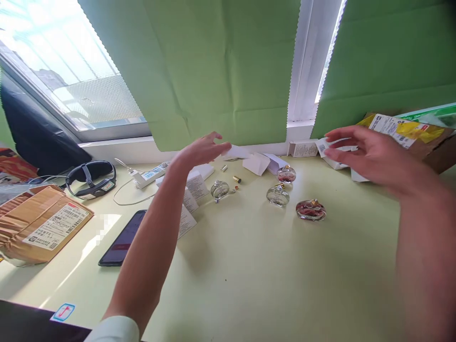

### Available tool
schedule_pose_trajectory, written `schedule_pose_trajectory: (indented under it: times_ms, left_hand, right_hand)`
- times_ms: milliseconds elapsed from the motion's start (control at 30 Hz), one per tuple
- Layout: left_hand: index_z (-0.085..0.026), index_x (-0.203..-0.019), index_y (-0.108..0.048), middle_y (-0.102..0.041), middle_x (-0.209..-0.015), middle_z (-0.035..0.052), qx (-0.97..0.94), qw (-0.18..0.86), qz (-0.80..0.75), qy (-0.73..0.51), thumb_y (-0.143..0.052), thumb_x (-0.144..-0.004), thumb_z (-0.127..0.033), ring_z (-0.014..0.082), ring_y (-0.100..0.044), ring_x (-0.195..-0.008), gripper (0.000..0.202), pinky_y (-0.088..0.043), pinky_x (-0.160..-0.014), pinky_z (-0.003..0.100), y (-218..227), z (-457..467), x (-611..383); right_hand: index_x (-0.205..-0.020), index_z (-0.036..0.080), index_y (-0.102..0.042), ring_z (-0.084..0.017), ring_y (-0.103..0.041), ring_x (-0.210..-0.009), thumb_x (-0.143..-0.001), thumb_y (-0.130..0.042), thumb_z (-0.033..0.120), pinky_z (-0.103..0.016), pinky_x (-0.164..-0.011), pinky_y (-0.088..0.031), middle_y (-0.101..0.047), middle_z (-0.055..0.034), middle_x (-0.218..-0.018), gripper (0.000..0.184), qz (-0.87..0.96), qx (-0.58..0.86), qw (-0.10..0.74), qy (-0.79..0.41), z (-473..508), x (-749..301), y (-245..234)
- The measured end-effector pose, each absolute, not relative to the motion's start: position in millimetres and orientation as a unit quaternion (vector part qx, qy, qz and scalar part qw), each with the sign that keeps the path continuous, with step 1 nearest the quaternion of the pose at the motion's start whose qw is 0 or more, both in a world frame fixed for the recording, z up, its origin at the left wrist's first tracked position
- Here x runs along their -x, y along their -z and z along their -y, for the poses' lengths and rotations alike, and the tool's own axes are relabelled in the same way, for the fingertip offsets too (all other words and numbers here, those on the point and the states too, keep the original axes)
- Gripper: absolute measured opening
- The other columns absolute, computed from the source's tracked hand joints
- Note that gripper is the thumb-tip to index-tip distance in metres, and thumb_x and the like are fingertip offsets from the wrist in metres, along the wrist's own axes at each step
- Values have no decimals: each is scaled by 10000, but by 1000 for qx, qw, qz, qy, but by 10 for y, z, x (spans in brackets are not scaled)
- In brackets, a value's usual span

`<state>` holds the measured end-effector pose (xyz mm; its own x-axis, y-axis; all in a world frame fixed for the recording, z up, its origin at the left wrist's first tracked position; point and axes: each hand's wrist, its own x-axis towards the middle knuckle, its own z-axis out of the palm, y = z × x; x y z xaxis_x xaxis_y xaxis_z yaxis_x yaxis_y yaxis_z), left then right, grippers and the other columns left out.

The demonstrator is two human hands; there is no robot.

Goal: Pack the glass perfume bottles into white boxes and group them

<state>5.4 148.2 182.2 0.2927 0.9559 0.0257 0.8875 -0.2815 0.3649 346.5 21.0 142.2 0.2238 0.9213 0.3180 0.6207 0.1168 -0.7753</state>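
Toward the back of the pale table point(249, 285), in the head view, both hands are raised and well apart from each other. The right hand point(370, 159) is by far the nearer to a white box point(335, 160) with a barcode on one end, lying just beyond its fingertips and to their left. As far as it shows, the box's long axis slants from back left to front right, its barcode end toward the thumb and forefinger. Those two are curved with a gap between them, but I cannot tell whether they grip the box or only hover by it, since the hand hides part of it. A printed carton point(303, 148) stands just left of it, against the sill. The left hand point(203, 151), fingers loosely spread and apparently holding nothing, is nearest the crumpled white paper point(237, 152) along the sill. Between the hands, nearer the wearer, sit a clear bottle point(220, 190), another clear bottle point(278, 196), a pink bottle point(286, 175) and a dark pink bottle point(311, 211), with a gold cap point(237, 179) lying loose.
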Motion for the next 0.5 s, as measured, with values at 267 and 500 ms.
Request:
schedule_pose_trajectory:
  times_ms: [267, 500]
  left_hand:
    - [-193, -1282, -582, -697, -1073, 109, -746, 492, -422, -152, -370, -902, -579, 253, -655, -878, 582, -531, -668, 353, -1596, -797, 83]
    - [-266, -1235, -617, -719, -1066, 60, -774, 434, -445, -120, -304, -889, -695, 252, -653, -943, 634, -495, -746, 342, -1437, -964, 25]
  right_hand:
    - [-1464, 419, -400, -288, -638, -1066, -769, -707, 425, -389, -799, -544, -594, -35, -1362, 760, 791, 472, 170, -350, -193, -2652, -1338]
    - [-1468, 375, -405, -186, -637, -694, -808, -677, 470, -278, -501, -479, -704, -37, -1052, 720, 746, 505, 136, -411, -253, -2764, -1250]
